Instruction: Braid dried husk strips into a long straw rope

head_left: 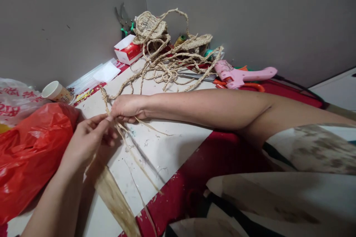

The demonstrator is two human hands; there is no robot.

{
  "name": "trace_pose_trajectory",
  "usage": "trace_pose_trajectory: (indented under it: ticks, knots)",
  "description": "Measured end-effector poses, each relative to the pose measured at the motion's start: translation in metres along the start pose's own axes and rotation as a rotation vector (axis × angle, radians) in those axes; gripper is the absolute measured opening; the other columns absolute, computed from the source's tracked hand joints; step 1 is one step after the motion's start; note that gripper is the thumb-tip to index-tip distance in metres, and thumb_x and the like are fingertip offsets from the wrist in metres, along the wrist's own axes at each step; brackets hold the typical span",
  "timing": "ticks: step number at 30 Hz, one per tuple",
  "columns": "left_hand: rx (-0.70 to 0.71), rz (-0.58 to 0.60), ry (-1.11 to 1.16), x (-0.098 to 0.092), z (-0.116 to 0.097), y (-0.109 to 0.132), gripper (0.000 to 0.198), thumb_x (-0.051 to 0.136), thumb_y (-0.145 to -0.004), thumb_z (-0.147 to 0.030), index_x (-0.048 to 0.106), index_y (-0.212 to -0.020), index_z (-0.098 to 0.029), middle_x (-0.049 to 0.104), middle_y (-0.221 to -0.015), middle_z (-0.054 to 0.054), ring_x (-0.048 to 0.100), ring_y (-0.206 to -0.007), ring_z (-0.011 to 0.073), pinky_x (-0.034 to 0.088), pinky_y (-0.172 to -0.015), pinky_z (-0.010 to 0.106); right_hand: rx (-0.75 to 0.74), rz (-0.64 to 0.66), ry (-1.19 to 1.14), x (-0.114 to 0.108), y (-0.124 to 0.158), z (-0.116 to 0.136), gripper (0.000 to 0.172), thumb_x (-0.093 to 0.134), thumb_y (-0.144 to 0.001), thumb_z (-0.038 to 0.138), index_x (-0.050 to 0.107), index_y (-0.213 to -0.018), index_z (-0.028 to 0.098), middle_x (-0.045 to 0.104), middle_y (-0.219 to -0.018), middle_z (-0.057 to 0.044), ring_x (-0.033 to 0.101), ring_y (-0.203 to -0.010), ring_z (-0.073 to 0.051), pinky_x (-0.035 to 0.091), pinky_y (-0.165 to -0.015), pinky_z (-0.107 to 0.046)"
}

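A braided straw cord (105, 98) runs down to where my two hands meet, left of the middle. My left hand (90, 131) pinches the cord's lower end between thumb and forefinger. Touching it from the right, my right hand (128, 107) is closed around the same braid, its fingertips partly hidden. Loose straw strands (139, 161) fan out below the hands over the white board (167, 155). A broad flat strip of straw (115, 196) hangs beneath my left wrist. From the hands the finished braid leads back to a tangled heap of cord (167, 61).
A red plastic bag (33, 148) and a paper cup (55, 92) stand at left. Behind are a red-white box (128, 50), green-handled pruning shears (125, 20) and a coiled braid (150, 26). A pink glue gun (241, 74) lies by orange-handled scissors (257, 87). Grey walls close off the back.
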State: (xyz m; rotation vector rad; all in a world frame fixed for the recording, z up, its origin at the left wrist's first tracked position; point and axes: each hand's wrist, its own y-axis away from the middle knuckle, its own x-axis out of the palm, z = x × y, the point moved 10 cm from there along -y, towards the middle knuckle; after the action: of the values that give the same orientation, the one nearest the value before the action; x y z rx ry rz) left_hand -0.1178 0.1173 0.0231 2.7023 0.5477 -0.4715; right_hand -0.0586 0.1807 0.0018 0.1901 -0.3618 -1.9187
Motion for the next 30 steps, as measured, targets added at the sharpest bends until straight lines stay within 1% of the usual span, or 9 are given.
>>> trace_pose_trajectory:
  ticks: [2,4,7,10,12,16,22,26,30]
  knots:
    - [0.067,-0.178,-0.005,-0.023,-0.008,-0.002,0.027,0.067,-0.073,-0.036,0.067,-0.086,-0.012,0.057,-0.055,-0.001,0.051,-0.047,0.0082,0.043,-0.047,0.017,0.015,0.055,-0.047,0.002,0.0,0.0,0.012,0.051,-0.077,0.008,0.052,-0.065,0.01,0.026,-0.035,0.01,0.018,-0.03,-0.002,0.014,-0.029,-0.013]
    - [0.112,-0.269,0.079,-0.032,-0.009,-0.003,0.021,0.066,-0.074,-0.028,0.067,-0.088,-0.013,0.059,-0.062,-0.001,0.055,-0.056,0.0069,0.045,-0.056,0.015,0.012,0.088,-0.073,0.004,-0.001,0.001,0.011,0.05,-0.079,0.008,0.055,-0.069,0.009,0.025,-0.036,0.011,0.018,-0.03,-0.002,0.014,-0.029,-0.013]
    - [0.02,-0.095,0.288,-0.007,0.008,-0.011,0.012,0.063,-0.074,-0.025,0.063,-0.08,-0.014,0.059,-0.065,0.0,0.054,-0.055,0.0068,0.043,-0.052,0.015,0.005,0.129,-0.081,0.006,-0.003,0.001,0.014,0.048,-0.08,0.009,0.054,-0.068,0.009,0.027,-0.038,0.01,0.018,-0.031,-0.002,0.015,-0.029,-0.013]
    - [-0.051,0.041,0.329,0.013,0.018,-0.013,0.018,0.063,-0.074,-0.029,0.055,-0.068,-0.015,0.044,-0.052,-0.006,0.033,-0.039,0.0032,0.024,-0.036,0.013,0.004,0.157,-0.028,0.005,-0.004,-0.001,0.014,0.047,-0.08,0.011,0.053,-0.067,0.01,0.028,-0.039,0.01,0.018,-0.032,-0.002,0.014,-0.03,-0.013]
    - [-0.043,0.028,0.274,0.009,0.019,-0.014,0.019,0.066,-0.073,-0.03,0.055,-0.067,-0.015,0.034,-0.048,-0.008,0.025,-0.037,0.0028,0.016,-0.035,0.013,-0.019,0.17,0.042,0.003,-0.004,0.001,0.013,0.047,-0.08,0.013,0.054,-0.069,0.01,0.028,-0.039,0.009,0.019,-0.032,-0.003,0.014,-0.031,-0.014]
    - [-0.021,0.037,0.122,0.002,0.018,-0.017,0.021,0.066,-0.072,-0.034,0.059,-0.071,-0.015,0.032,-0.047,-0.008,0.023,-0.037,0.0038,0.015,-0.035,0.015,-0.13,0.197,0.327,-0.001,-0.001,0.011,0.014,0.047,-0.079,0.013,0.06,-0.074,0.009,0.031,-0.039,0.008,0.024,-0.035,-0.005,0.018,-0.035,-0.018]
    - [-0.132,0.108,0.15,0.011,0.028,-0.019,0.027,0.067,-0.073,-0.038,0.054,-0.064,-0.016,0.026,-0.046,-0.009,0.017,-0.036,0.0026,0.012,-0.035,0.014,-0.324,0.041,0.892,-0.002,0.008,0.033,0.018,0.05,-0.077,0.012,0.067,-0.077,0.007,0.061,-0.064,-0.004,0.045,-0.055,-0.009,0.032,-0.051,-0.021]
    - [-0.127,0.134,0.189,0.013,0.03,-0.02,0.027,0.067,-0.073,-0.036,0.054,-0.063,-0.015,0.025,-0.045,-0.009,0.017,-0.036,0.0021,0.013,-0.035,0.013,-0.353,0.02,1.023,0.001,0.015,0.039,0.023,0.047,-0.08,0.014,0.068,-0.086,0.006,0.067,-0.08,-0.01,0.048,-0.061,-0.011,0.034,-0.057,-0.024]
    - [-0.112,0.104,0.21,0.01,0.03,-0.021,0.025,0.068,-0.072,-0.034,0.055,-0.063,-0.014,0.026,-0.044,-0.009,0.017,-0.036,0.002,0.013,-0.035,0.013,-0.326,0.025,1.06,-0.001,0.019,0.043,0.023,0.046,-0.08,0.015,0.067,-0.082,0.006,0.067,-0.078,-0.011,0.047,-0.058,-0.011,0.033,-0.054,-0.024]
